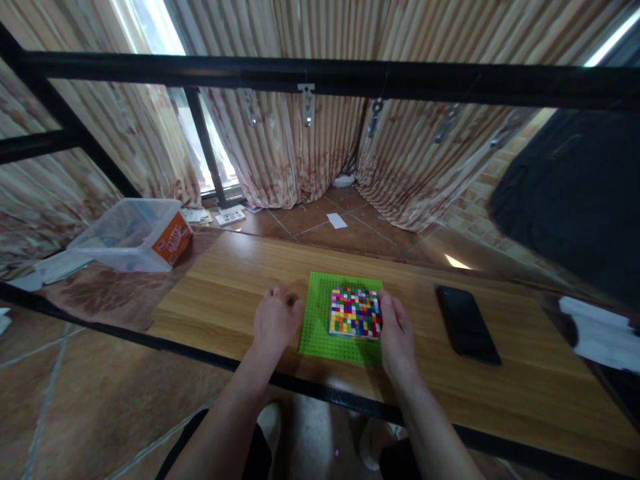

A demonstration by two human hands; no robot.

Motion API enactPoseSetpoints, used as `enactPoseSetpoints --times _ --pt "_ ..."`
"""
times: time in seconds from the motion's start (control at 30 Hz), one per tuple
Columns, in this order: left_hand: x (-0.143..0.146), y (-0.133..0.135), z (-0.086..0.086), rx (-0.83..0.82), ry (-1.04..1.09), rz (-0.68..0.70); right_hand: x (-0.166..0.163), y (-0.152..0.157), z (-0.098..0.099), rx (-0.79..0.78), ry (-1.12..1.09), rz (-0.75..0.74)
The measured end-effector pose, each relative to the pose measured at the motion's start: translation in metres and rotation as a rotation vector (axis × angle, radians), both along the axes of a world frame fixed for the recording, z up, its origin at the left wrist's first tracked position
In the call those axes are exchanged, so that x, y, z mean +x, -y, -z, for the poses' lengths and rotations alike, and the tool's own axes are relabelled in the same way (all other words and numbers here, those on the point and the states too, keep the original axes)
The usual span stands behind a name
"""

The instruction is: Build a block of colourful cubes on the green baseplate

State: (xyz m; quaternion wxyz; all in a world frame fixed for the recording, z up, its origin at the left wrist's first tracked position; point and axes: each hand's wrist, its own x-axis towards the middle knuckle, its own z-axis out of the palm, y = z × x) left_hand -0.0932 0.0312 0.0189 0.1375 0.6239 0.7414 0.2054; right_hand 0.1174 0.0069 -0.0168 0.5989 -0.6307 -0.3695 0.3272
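Observation:
A green studded baseplate (317, 320) lies flat near the front edge of a wooden table (235, 280). A square block of many small coloured bricks (354, 311) stands on its right half. My right hand (395, 330) rests against the block's right side, fingers curled onto its edge. My left hand (274, 320) lies on the table just left of the baseplate, fingers curled in, with a small dark piece (290, 301) at its fingertips.
A black phone (467, 324) lies flat to the right of the baseplate. A clear plastic tub (125, 233) with an orange box (173, 243) stands on a lower surface at the far left. A black metal frame bar (320, 73) crosses overhead, with curtains behind it.

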Motion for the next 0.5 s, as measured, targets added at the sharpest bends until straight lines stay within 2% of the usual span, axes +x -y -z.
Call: enactPoseSetpoints --times 0.17,0.33,0.43,0.5 --pt "0.006 -0.001 0.006 -0.062 -0.190 0.039 0.005 -0.002 0.000 0.016 -0.009 0.021" --pt "0.007 -0.007 0.008 -0.067 -0.237 0.061 0.010 -0.004 0.002 0.041 -0.032 0.014" --pt "0.005 -0.010 0.008 -0.028 -0.148 0.041 0.013 -0.003 -0.002 0.067 -0.012 0.052" --pt "0.006 -0.011 0.007 0.035 0.058 0.075 0.014 -0.002 -0.008 0.104 0.039 0.082"
